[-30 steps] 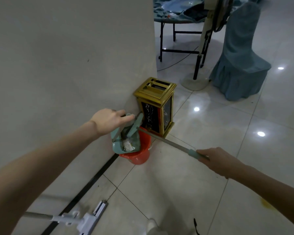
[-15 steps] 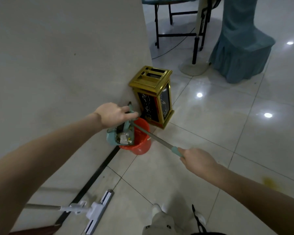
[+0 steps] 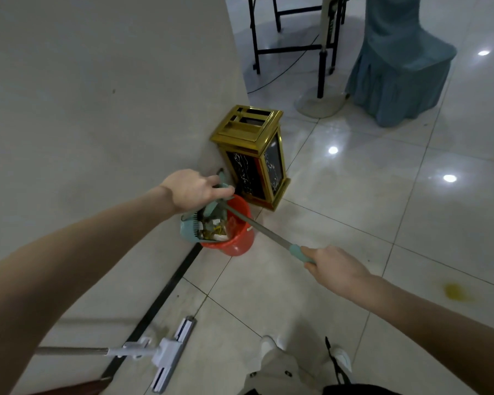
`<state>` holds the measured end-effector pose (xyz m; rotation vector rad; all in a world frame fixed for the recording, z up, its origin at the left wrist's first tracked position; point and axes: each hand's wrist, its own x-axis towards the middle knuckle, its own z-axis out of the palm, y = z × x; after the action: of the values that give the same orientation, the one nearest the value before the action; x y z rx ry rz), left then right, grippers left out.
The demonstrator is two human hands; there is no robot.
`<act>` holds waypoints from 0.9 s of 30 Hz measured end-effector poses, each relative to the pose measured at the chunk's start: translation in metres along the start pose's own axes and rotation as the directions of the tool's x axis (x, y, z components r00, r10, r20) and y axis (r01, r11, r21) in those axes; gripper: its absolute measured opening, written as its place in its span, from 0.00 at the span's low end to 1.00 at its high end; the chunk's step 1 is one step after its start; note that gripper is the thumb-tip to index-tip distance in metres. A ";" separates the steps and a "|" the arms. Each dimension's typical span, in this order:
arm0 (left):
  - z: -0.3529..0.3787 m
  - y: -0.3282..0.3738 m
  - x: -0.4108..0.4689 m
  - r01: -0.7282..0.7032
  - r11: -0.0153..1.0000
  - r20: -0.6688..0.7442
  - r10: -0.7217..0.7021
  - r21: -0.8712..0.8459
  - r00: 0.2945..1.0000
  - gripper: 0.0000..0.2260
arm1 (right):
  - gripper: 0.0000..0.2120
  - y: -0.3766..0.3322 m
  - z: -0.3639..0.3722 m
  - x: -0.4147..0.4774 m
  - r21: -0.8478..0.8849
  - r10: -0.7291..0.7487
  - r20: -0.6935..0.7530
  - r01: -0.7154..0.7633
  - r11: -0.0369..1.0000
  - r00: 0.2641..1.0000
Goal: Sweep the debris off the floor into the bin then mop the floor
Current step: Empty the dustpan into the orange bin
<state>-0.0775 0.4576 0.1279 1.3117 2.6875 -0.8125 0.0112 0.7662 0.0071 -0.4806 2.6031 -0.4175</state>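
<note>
A red bin (image 3: 240, 240) stands on the floor against the wall. Over its left rim a teal dustpan (image 3: 189, 228) is tilted, with paper scraps and debris (image 3: 215, 230) showing at its mouth inside the bin. My left hand (image 3: 193, 189) is shut on the dustpan's handle from above. My right hand (image 3: 332, 267) grips the teal end of a broom (image 3: 264, 231), whose grey stick slants up and left into the bin. A white flat mop (image 3: 169, 354) leans against the wall at the lower left.
A gold and black box bin (image 3: 254, 155) stands just behind the red bin by the wall's corner. Farther back are a blue-covered chair (image 3: 399, 72), a fan stand base (image 3: 320, 102) and black table legs. A yellow stain (image 3: 455, 292) marks the tiles at the right.
The dustpan has tipped further over the red bin and its debris now shows inside the rim. My view has dropped lower and closer to the bin.
</note>
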 end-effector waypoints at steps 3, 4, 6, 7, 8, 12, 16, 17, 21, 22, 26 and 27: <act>-0.006 -0.003 -0.002 -0.065 0.998 -0.037 0.065 0.006 0.997 0.21 | 0.19 0.001 0.004 -0.001 -0.166 -0.013 0.010 0.014 0.986 1.000; -0.006 -0.004 -0.003 -0.068 0.998 -0.031 0.068 0.012 0.997 0.20 | 0.20 0.006 0.001 -0.001 -0.198 -0.010 -0.002 0.010 0.980 1.000; -0.004 -0.005 -0.005 -0.036 0.999 0.006 0.036 0.026 0.999 0.22 | 0.19 0.017 -0.008 -0.003 -0.193 0.004 -0.035 -0.011 0.981 0.999; -0.003 -0.004 -0.007 -0.014 0.999 0.025 0.013 0.036 1.000 0.23 | 0.18 0.021 -0.013 -0.004 -0.156 0.007 -0.051 -0.015 0.988 0.999; -0.003 -0.003 -0.008 0.000 0.999 0.032 -0.001 0.044 0.999 0.23 | 0.17 0.024 -0.017 -0.007 -0.101 0.004 -0.061 -0.010 0.995 0.998; -0.004 0.001 -0.007 -0.006 0.995 0.059 0.000 0.103 0.998 0.24 | 0.15 0.016 -0.018 -0.015 0.178 0.021 -0.049 -0.011 0.984 0.999; -0.012 0.000 -0.003 -0.011 0.997 0.010 0.010 0.074 1.000 0.24 | 0.16 -0.005 0.002 -0.014 0.195 0.005 -0.041 0.003 0.981 0.999; -0.016 0.000 -0.003 -0.025 0.998 -0.015 0.026 0.062 1.000 0.23 | 0.17 -0.011 0.008 -0.014 0.199 0.007 -0.022 -0.002 0.980 1.000; -0.024 0.000 -0.008 -0.042 0.998 -0.021 0.043 0.053 0.999 0.20 | 0.21 -0.018 0.027 -0.015 -0.008 -0.005 0.014 0.005 1.000 1.000; -0.023 0.001 -0.010 -0.034 0.998 -0.013 0.035 0.055 0.999 0.21 | 0.22 -0.014 0.027 -0.015 -0.083 -0.013 0.012 0.014 0.996 1.000; -0.017 0.007 -0.019 -0.010 1.000 -0.004 0.010 0.029 1.000 0.23 | 0.22 0.007 0.015 -0.018 -0.163 -0.029 -0.028 0.024 0.986 0.999; -0.017 0.009 -0.020 -0.017 0.999 -0.005 0.017 0.040 1.000 0.23 | 0.21 0.011 0.012 -0.019 -0.096 -0.025 -0.041 0.021 0.995 0.999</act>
<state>-0.0546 0.4555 0.1441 1.3445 2.6743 -0.8660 0.0297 0.7815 0.0004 -0.5394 2.6702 -0.3152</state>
